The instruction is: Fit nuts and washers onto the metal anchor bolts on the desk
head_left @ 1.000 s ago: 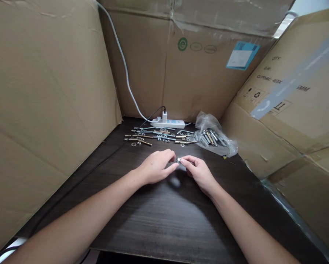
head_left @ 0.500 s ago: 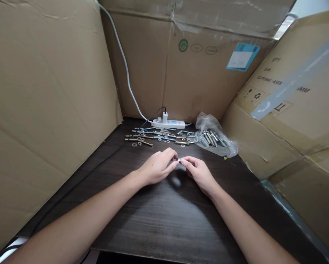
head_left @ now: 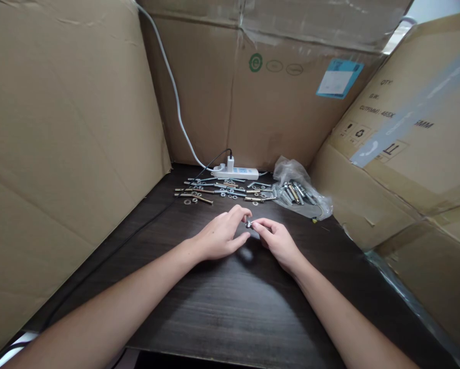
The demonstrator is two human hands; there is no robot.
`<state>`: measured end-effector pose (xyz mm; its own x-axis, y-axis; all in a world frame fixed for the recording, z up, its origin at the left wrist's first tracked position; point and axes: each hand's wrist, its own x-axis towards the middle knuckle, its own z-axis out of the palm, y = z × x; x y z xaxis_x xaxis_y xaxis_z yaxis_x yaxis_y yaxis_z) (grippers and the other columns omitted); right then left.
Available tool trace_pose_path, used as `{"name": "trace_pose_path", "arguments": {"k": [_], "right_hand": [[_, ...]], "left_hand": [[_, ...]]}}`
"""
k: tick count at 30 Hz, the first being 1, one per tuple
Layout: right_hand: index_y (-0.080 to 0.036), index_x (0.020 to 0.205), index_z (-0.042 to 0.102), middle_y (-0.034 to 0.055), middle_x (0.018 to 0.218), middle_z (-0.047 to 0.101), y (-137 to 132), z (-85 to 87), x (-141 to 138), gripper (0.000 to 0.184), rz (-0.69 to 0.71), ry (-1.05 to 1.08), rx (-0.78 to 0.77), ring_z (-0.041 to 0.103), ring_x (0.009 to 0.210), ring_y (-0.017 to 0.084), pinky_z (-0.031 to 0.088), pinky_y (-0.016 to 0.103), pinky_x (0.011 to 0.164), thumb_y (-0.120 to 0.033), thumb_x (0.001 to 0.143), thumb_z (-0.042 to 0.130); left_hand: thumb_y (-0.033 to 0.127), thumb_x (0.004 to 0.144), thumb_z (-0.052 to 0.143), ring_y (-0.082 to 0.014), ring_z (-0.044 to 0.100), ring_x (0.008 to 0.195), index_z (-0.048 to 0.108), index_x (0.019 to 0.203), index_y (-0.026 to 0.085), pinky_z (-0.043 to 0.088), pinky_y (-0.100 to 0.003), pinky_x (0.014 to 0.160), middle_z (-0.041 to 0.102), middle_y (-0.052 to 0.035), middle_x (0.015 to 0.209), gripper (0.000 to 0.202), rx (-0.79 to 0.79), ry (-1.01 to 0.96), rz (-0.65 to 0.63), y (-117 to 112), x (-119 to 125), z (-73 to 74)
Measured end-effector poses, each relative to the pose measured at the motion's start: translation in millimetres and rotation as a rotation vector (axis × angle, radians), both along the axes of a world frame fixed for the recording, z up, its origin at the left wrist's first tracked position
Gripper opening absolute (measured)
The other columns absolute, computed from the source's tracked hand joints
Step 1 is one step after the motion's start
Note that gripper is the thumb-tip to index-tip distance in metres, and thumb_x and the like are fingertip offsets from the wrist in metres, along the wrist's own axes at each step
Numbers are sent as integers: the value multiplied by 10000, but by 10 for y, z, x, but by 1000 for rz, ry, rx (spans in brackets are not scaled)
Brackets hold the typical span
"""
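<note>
Both hands meet over the middle of a dark wooden table [head_left: 230, 307]. My right hand [head_left: 278, 241] pinches a small metal fastener [head_left: 248, 224] between thumb and forefinger. My left hand [head_left: 220, 236] is right beside it, its fingers curled and its fingertips at the fastener's left end. The part is too small to tell whether it is a nut or a short bolt. Beyond the hands, several bolts, anchor sleeves and washers [head_left: 218, 192] lie spread on the table.
A clear plastic bag of bolts [head_left: 297, 192] lies at the back right. A white power strip [head_left: 235, 172] with a plugged charger and white cable sits against the rear cardboard box [head_left: 260, 87]. Cardboard boxes wall in the table on the left [head_left: 60, 154] and right [head_left: 406, 154].
The left fingers have shifted a little around the fastener, the forefinger now lifted above it. The right hand keeps its pinch; both hands stay in place.
</note>
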<state>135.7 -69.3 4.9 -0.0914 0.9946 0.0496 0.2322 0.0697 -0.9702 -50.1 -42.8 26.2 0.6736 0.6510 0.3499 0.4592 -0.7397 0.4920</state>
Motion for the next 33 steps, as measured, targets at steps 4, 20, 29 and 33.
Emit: {"name": "trace_pose_path", "arguments": {"k": [4,20,29,33], "right_hand": [[-145,865,667,-14,605,531,-2,-4,3,350,1,-3,4,431,543,109,323,231,511,-475,794,574],[-149,852,660,-15,598,523,11,-33,9,336,11,-7,0,431,538,108,324,227,499,-468,797,571],[-146,847,661,-3,608,528,-4,-4,9,342,17,-24,6,441,552,113,322,223,484,-470,801,560],[-146,839,662,-5,601,531,1,-4,8,350,7,-16,-2,445,550,117,324,228,492,-479,786,572]], "left_hand": [[337,922,421,-165,536,825,466,1036,195,435,-295,730,535,-32,984,188,6,31,50,22,2,4],[350,959,346,-161,536,792,518,941,199,424,-296,717,533,-23,945,229,57,112,41,56,6,-11],[332,951,370,-156,541,785,535,935,195,430,-289,724,543,-24,942,215,58,134,52,70,22,-34],[305,928,419,-164,548,836,516,1001,205,443,-296,749,528,-32,1000,157,44,97,33,38,12,-8]]}}
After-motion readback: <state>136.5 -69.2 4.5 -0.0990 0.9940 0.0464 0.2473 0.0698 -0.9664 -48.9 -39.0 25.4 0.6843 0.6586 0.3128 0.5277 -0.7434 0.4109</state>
